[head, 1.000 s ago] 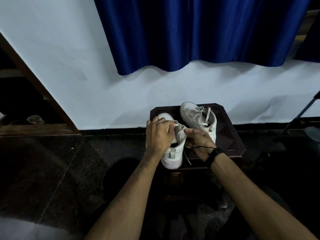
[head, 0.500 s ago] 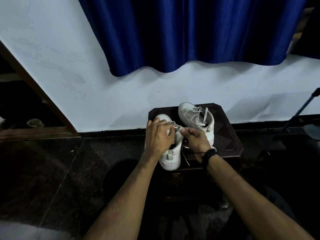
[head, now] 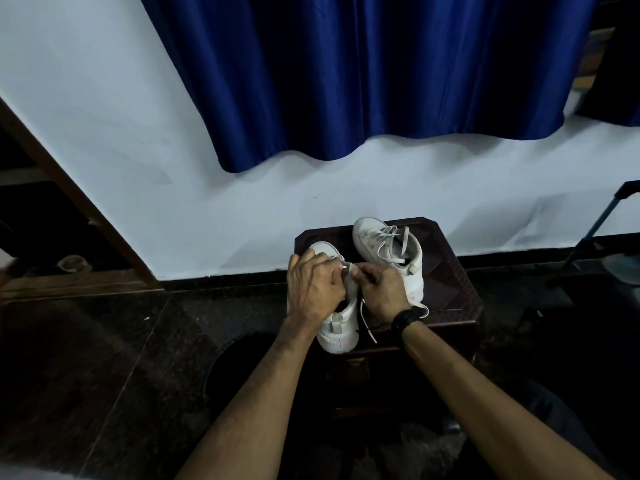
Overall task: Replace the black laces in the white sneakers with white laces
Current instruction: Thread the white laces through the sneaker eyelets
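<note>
Two white sneakers stand on a small dark wooden stool (head: 453, 282). The near sneaker (head: 337, 336) points away from me, and both my hands are on its upper. My left hand (head: 313, 289) curls over the left side and pinches the white lace near the eyelets. My right hand (head: 381, 292), with a black band on its wrist, pinches the lace from the right. A loose white lace end (head: 367, 325) hangs down beside the heel. The far sneaker (head: 389, 252) sits behind, laced in white with loose loops. No black lace is plainly visible.
A white wall (head: 138, 150) rises right behind the stool, with a blue curtain (head: 363, 74) hanging above. A dark wooden door frame (head: 79, 206) runs down on the left. The floor is dark stone. A dark stand leg (head: 588, 237) slants at the right edge.
My hands have drawn closer together over the near sneaker's eyelets, and the right hand has moved up toward the tongue. The camera view shifted slightly; both sneakers stay where they were.
</note>
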A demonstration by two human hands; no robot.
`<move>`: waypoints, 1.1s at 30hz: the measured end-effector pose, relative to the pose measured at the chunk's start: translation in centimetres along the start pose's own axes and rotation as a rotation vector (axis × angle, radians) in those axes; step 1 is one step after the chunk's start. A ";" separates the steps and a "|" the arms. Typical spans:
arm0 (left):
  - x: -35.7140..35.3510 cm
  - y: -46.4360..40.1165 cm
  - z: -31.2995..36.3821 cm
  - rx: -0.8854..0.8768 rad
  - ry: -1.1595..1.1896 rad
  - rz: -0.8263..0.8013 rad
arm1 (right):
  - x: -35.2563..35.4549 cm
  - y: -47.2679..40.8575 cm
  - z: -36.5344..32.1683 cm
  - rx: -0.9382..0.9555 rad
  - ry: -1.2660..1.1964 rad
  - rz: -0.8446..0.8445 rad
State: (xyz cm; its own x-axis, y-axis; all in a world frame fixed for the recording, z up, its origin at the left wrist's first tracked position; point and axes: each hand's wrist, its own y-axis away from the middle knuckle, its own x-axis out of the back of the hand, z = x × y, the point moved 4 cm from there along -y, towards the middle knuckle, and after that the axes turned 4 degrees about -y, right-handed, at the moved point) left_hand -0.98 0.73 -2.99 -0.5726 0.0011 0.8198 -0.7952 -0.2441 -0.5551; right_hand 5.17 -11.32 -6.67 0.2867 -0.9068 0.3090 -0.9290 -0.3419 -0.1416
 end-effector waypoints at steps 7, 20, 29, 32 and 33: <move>-0.4 0.0 -0.2 -0.003 0.033 -0.006 | -0.4 0.0 0.5 -0.060 -0.120 0.023; -0.4 0.0 0.0 0.004 -0.018 -0.025 | -1.5 0.1 1.9 -0.160 -0.285 0.094; 0.0 0.2 -0.1 0.059 0.007 -0.058 | -1.3 0.6 -0.6 0.078 0.081 0.188; 0.2 0.0 0.1 0.055 0.045 -0.053 | -1.1 0.3 -0.4 0.030 0.057 0.150; 0.4 0.0 0.3 0.043 0.047 -0.055 | -1.1 0.2 -0.1 -0.014 0.022 0.135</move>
State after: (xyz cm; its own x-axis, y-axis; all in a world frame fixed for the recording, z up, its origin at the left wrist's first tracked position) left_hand -1.10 0.46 -2.64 -0.5379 0.0613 0.8408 -0.8170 -0.2837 -0.5020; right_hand 4.69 -10.35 -6.98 0.1538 -0.9387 0.3085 -0.9619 -0.2137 -0.1706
